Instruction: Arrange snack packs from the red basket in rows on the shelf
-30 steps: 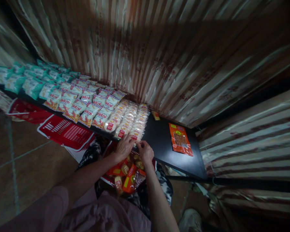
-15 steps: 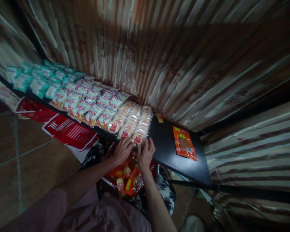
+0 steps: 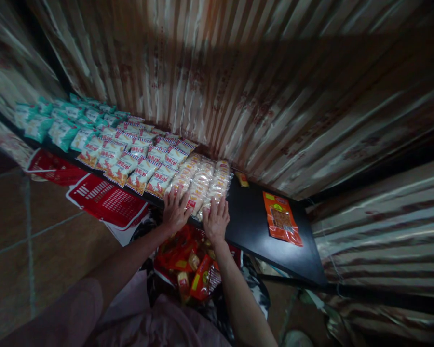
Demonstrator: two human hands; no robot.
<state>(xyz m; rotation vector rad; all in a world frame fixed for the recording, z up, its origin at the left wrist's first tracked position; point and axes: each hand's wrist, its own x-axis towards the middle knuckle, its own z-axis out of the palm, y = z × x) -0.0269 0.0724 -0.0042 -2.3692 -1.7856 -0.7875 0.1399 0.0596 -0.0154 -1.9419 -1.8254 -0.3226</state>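
Observation:
Rows of clear-wrapped round crackers (image 3: 203, 179) lie on a narrow black shelf (image 3: 244, 221). My left hand (image 3: 175, 212) rests with spread fingers on the front ends of the left rows. Beside it, my right hand (image 3: 216, 220) lies on the front end of the right row, its fingers stretched out. Neither hand grips a pack; both seem to press against the fronts. Below my hands, a red basket on my lap holds orange packets (image 3: 201, 277) and small yellow-wrapped pieces (image 3: 183, 280). My wrists and forearms hide part of it.
White striped-edge snack bags (image 3: 137, 159) and green bags (image 3: 63, 132) fill the shelf's left side. To the right lie an orange packet (image 3: 282, 219) and a small yellow packet (image 3: 242, 180). Red baskets (image 3: 108, 200) stand below left. A pleated curtain (image 3: 210, 72) hangs behind.
My left hand has moved left and up onto the cracker fronts, its fingers spreading. My right hand has also come further over its row. The view has shifted slightly.

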